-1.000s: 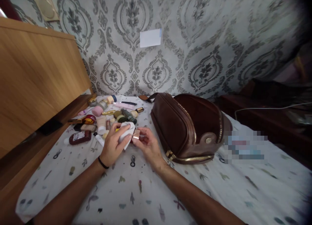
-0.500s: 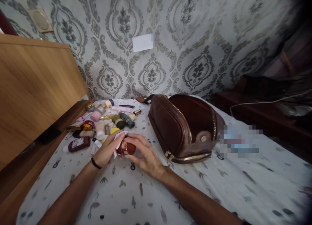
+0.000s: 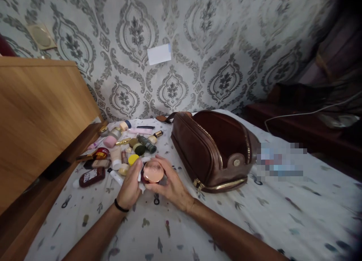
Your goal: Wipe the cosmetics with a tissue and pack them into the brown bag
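Between both hands is a dark red cosmetic jar with a shiny copper lid (image 3: 154, 171), its lid tilted toward me. My right hand (image 3: 173, 183) grips the jar from the right, thumb below and fingers above. My left hand (image 3: 130, 187), with a black band at the wrist, presses a white wipe (image 3: 142, 186) against the jar's left side. Most of the wipe is hidden by the fingers. Close beyond the left hand lie a yellow-capped item (image 3: 133, 159) and a white tube with a black cap (image 3: 115, 176).
Several cosmetics, among them a dark red bottle (image 3: 92, 177) and a dark green bottle (image 3: 147, 144), lie at the left on the patterned sheet (image 3: 158, 231). A brown leather bag (image 3: 192, 151) stands unzipped at the right. A wooden cabinet (image 3: 42, 114) borders the left side.
The jar has turned so that its copper lid faces me more fully. My left hand has come slightly right and lower, and the view has shifted a little.
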